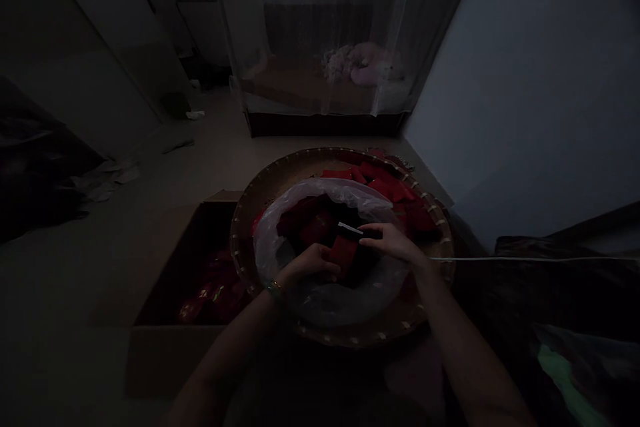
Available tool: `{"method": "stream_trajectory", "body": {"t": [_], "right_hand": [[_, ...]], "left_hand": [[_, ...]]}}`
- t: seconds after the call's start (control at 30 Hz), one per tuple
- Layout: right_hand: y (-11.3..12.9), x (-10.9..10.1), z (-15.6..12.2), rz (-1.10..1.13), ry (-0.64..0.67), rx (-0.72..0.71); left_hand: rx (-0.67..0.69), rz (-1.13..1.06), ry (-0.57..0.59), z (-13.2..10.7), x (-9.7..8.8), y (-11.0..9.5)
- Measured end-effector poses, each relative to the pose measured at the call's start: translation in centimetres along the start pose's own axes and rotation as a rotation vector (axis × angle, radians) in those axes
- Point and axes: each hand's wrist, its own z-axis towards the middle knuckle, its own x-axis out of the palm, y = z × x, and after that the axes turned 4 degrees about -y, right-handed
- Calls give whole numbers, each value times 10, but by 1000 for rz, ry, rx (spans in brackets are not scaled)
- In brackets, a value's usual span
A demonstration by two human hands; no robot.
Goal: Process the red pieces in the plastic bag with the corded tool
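Note:
My left hand [314,260], a bracelet at its wrist, is closed on the near left side of a small flat red packet [344,252]. At the packet's upper end, my right hand [387,240] pinches a thin item with a white edge [350,228]; the dim light hides exactly what it is. Both hands are over a translucent plastic bag [340,303] with its mouth spread wide. More dark red pieces [313,223] lie inside the bag. The bag rests in a round woven bamboo tray [240,213].
Several red packets [395,187] lie in the tray's far right part. A cardboard box [175,347] with shiny red packages [213,290] stands at the left. A white cord [525,258] runs rightward from the tray. Farther off are a curtained bed [325,93] and a wall [540,80].

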Motion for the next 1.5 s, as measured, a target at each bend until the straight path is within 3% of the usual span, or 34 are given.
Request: {"method": "stream_trajectory", "body": {"t": [0.17, 0.4, 0.53, 0.67, 0.8, 0.9, 0.97, 1.13, 1.27, 1.37, 1.5], "right_hand": [[-2, 0, -1, 29, -5, 29], [-23, -17, 3, 61, -51, 57], [-45, -10, 2, -53, -85, 47], [-56, -2, -2, -165, -39, 46], [-51, -4, -3, -298, 7, 27], [-38, -1, -1, -324, -59, 8], [-26, 6, 2, -259, -177, -31], [1, 26, 11, -172, -390, -134], [3, 34, 15, -169, -557, -178], [-1, 36, 15, -119, -600, -221], [-3, 34, 18, 22, -553, -170]], "left_hand": [[3, -13, 7, -1, -1, -1], [10, -26, -60, 2, -3, -1], [16, -57, -190, 7, -3, -3], [38, -39, -347, 8, 0, -6], [146, -10, -523, 8, 0, -8], [275, 58, -706, 8, -2, -9], [319, 84, -677, 8, -2, -8], [322, 54, -399, 6, 2, -6], [296, 2, -348, 5, 3, -6], [294, -9, -340, 5, 2, -8], [300, 3, -326, 4, 1, -12]]}}
